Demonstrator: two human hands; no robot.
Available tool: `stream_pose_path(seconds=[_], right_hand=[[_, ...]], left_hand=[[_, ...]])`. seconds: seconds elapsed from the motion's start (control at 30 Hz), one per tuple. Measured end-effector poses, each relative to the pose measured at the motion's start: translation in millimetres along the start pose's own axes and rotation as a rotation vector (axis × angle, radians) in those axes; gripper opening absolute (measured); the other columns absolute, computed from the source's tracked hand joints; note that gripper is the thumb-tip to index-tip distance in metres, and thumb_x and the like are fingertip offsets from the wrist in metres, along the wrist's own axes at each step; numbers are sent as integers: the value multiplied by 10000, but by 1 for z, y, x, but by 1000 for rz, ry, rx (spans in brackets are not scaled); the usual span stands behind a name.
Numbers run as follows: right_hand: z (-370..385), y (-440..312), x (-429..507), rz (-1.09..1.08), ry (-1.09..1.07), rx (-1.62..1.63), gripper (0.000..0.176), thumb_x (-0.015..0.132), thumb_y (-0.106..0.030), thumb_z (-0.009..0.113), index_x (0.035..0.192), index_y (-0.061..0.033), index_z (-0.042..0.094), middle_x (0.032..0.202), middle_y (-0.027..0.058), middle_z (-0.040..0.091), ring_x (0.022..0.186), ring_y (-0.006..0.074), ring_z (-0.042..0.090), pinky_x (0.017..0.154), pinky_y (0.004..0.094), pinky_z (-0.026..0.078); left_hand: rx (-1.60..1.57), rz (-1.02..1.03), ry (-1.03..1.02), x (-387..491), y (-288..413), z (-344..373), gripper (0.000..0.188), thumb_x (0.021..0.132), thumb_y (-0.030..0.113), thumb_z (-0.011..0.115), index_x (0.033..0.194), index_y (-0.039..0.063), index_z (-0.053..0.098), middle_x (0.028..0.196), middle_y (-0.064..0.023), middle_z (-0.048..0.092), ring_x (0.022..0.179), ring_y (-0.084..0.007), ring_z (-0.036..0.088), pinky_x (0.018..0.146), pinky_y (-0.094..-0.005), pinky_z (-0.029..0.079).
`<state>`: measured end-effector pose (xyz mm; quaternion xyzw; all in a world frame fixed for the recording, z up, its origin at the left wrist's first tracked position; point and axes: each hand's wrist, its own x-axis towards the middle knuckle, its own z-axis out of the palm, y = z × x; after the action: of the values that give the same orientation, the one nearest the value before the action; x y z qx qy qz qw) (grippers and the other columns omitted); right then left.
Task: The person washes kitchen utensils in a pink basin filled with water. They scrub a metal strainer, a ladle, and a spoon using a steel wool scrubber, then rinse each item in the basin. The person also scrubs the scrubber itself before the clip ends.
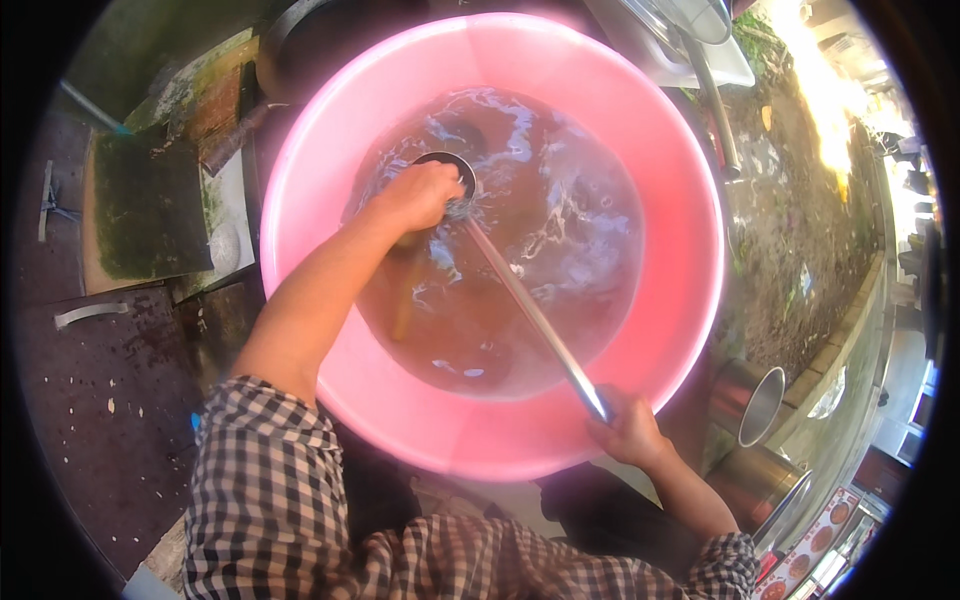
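A long-handled metal ladle [525,304] slants across a large pink plastic basin [679,217] that holds murky brownish water [577,322]. My right hand [630,429] is closed around the end of the handle, over the basin's near right rim. At the other end my left hand [422,195] presses into the round bowl of the ladle at the water's surface. Its fingertips are partly hidden and blurred, so whether they pinch anything is unclear. Just below that hand, a yellowish stick-like thing [403,307] shows faintly under the water. Streaks of foam swirl on the surface.
Two metal pots [746,401] [757,480] lie tipped beyond the basin's lower right. A metal-handled utensil [709,97] rests over a white tray [739,67] at upper right. Left are a mossy board [150,214] and a dark panel with a metal handle [91,315]. A dark round vessel [330,52] stands behind.
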<state>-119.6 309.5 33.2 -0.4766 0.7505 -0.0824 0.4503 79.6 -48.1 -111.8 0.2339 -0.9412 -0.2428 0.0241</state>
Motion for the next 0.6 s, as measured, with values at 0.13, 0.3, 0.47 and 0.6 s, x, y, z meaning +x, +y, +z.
stream_pose_path(seconds=[0.13, 0.3, 0.47, 0.6], right_hand=[[3, 0, 4, -26, 55, -47, 330, 741, -140, 690, 1050, -51, 617, 723, 165, 627, 632, 302, 635, 583, 397, 495], [-1, -4, 7, 33, 18, -85, 301, 737, -133, 696, 1009, -35, 609, 722, 167, 622, 638, 306, 632, 586, 397, 493], [-2, -1, 6, 29, -15, 26, 272, 740, -103, 699, 983, -18, 610, 712, 114, 592, 631, 206, 581, 583, 351, 476], [-6, -7, 2, 91, -100, 105, 288, 759, -129, 688, 1012, -22, 603, 789, 154, 620, 720, 268, 612, 651, 394, 495]], left_hand=[[228, 43, 57, -26, -20, -3, 149, 713, 9, 618, 837, 76, 666, 911, -102, 570, 952, -317, 578, 780, -440, 489], [-43, -481, 408, -27, -9, 0, 227, 715, 58, 644, 940, 86, 643, 1006, -117, 571, 976, -290, 591, 778, -418, 513], [132, 107, 458, -9, -2, 7, 242, 713, 57, 637, 951, 94, 625, 1034, -103, 569, 974, -265, 592, 777, -386, 528], [252, 381, 292, 11, -12, 8, 118, 747, 38, 584, 857, 50, 624, 1015, -110, 598, 942, -285, 585, 761, -394, 511]])
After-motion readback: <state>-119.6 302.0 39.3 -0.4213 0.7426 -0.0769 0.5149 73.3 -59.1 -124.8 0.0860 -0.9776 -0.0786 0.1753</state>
